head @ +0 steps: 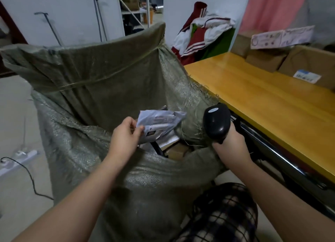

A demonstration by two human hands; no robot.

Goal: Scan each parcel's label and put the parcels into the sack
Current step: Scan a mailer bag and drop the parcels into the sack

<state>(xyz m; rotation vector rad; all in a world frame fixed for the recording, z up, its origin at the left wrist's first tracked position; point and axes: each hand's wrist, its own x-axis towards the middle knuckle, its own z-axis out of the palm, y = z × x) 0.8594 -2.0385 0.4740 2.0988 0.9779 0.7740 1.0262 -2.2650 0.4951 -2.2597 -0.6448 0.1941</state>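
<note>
A big grey-green woven sack point(90, 115) stands open in front of me. Over its mouth my left hand point(126, 135) pinches the near edge of a white plastic mailer parcel point(159, 122) with a dark label. My right hand point(230, 144) grips a black barcode scanner point(216, 121) just to the right, beside the sack's rim, its head up. Down inside the sack lie more parcels point(175, 148), among them a brown box and white bags. Cardboard parcels point(308, 64) wait on the yellow table.
The yellow wooden table point(262, 104) runs along the right, its metal frame close to my right hand. A long printed box point(281, 37) lies on the cartons. Clothes point(203, 35) pile behind the sack. A power strip point(20, 155) and cable lie on the floor, left.
</note>
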